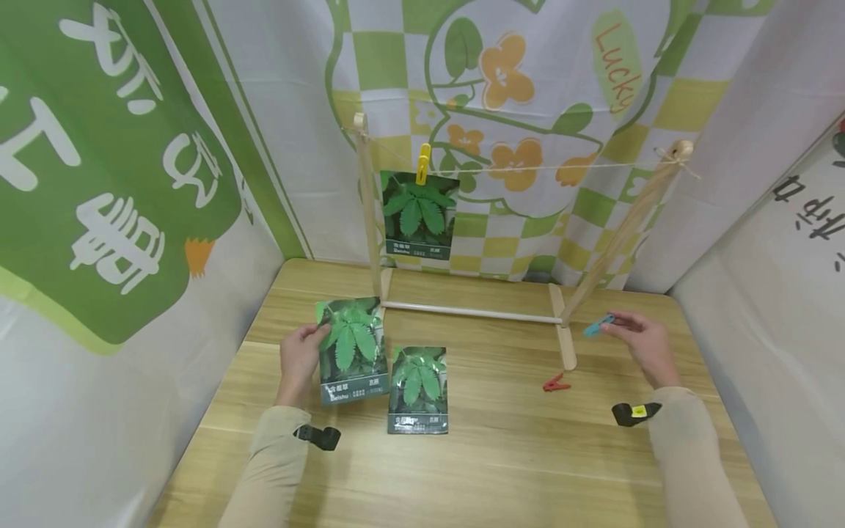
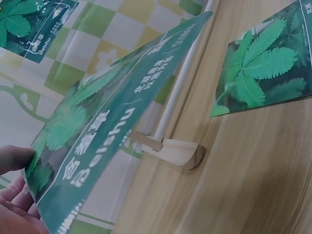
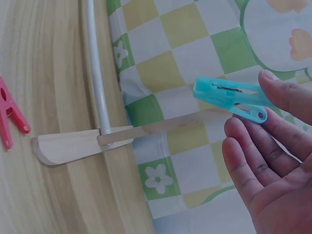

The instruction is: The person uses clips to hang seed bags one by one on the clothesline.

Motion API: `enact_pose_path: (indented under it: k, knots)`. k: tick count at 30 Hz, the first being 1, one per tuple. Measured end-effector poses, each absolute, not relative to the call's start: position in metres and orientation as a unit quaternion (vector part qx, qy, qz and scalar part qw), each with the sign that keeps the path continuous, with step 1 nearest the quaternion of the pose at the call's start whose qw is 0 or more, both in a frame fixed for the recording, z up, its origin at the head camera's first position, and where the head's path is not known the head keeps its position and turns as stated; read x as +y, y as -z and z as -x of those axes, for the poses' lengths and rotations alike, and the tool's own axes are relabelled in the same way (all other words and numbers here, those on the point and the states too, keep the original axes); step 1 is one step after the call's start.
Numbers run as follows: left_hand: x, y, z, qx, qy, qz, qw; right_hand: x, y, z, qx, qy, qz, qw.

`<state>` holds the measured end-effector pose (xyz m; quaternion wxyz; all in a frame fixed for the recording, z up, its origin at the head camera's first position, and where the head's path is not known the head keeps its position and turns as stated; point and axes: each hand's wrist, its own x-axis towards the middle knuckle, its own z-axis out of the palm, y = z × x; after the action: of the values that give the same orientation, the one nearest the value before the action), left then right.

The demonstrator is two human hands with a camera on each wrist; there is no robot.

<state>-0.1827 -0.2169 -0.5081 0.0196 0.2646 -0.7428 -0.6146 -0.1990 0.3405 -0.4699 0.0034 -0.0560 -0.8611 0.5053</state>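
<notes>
My left hand (image 1: 302,361) pinches the upper left edge of a green seed packet (image 1: 353,352) with a leaf picture, held tilted above the table. In the left wrist view the thumb presses on the packet's front (image 2: 97,117). At the right, my right hand (image 1: 643,345) pinches a light-blue clothespin (image 1: 598,325) by its handle end between thumb and fingers. The right wrist view shows this clothespin (image 3: 229,95) with nothing in its jaws. A second packet (image 1: 419,392) lies flat on the table. A third packet (image 1: 420,216) hangs from the string under a yellow clothespin (image 1: 423,163).
A wooden frame with a left post (image 1: 368,213), a right post (image 1: 620,235) and a white bottom rod (image 1: 472,312) stands at the back. A string (image 1: 541,169) spans its tops. A red clothespin (image 1: 557,383) lies on the table by the right foot. Printed curtains (image 1: 376,66) surround the table.
</notes>
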Motion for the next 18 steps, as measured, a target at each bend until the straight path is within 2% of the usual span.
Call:
enact_pose_path:
  k: [18]
  knots:
    - [-0.205, 0.493, 0.185, -0.753, 0.618, -0.222, 0.037, 0.333, 0.454, 0.198, -0.853, -0.518, 0.051, 0.041]
